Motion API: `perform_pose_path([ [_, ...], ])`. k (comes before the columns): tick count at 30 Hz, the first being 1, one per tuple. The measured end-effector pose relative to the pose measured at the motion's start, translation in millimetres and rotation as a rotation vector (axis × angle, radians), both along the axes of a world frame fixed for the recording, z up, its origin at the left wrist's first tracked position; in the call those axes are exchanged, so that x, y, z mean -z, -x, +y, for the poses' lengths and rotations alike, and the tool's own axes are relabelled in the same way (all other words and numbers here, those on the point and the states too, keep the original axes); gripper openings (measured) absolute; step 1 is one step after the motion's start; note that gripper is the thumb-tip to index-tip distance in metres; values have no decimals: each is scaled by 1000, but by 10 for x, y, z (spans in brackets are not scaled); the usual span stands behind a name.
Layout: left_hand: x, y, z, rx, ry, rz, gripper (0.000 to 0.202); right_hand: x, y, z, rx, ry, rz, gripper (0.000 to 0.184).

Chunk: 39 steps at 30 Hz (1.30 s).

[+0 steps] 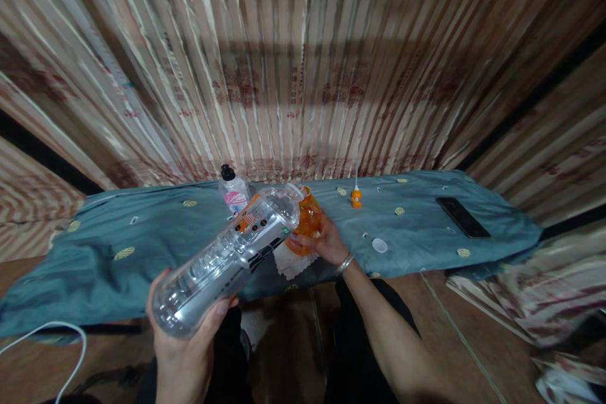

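Observation:
My left hand (187, 341) grips the base of a large clear plastic bottle (227, 255), tilted so its open mouth points at a small orange bottle (308, 219). My right hand (322, 241), with a bangle on the wrist, holds that orange bottle upright on the teal cloth (142, 246), over a white napkin (290, 263). The clear bottle's neck touches or hangs just above the orange bottle's top. A white cap (379, 245) lies on the cloth to the right of my right hand. Further back stands an orange spray nozzle (356, 197).
A small clear bottle with a black cap and pink label (233, 189) stands behind the big bottle. A black phone (463, 216) lies at the cloth's right end. A white cable (71, 334) loops at lower left. Striped curtains hang behind; folded fabric (534, 303) lies at right.

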<state>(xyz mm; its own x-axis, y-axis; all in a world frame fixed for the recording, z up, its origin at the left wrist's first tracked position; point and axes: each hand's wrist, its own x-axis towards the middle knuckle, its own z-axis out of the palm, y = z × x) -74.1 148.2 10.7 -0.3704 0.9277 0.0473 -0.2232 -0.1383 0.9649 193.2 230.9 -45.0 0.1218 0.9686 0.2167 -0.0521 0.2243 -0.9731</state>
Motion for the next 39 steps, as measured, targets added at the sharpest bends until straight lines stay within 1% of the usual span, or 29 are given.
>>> perform_pose_path([
  [5, -13, -13, -2, 1, -27, -3, 100, 7, -16, -4, 13, 30, -9, 76],
  [11, -5, 5, 0, 8, -11, -18, 104, 29, -16, 2, 11, 23, -6, 75],
  [19, 18, 5, 12, -8, -36, -12, 97, 39, -8, 9, 8, 22, 9, 77],
  [24, 38, 17, 33, -5, -40, -15, 97, 75, -17, 19, 2, 13, -7, 73],
  [33, 48, 16, 16, 6, -61, -19, 93, 138, -33, 40, 24, 4, -54, 74],
  [36, 62, 29, 19, 5, -55, -15, 97, 156, -25, 38, 35, 8, -41, 77],
  [39, 45, 11, 15, -10, -43, -2, 102, 174, -18, 37, 40, 5, -33, 77],
])
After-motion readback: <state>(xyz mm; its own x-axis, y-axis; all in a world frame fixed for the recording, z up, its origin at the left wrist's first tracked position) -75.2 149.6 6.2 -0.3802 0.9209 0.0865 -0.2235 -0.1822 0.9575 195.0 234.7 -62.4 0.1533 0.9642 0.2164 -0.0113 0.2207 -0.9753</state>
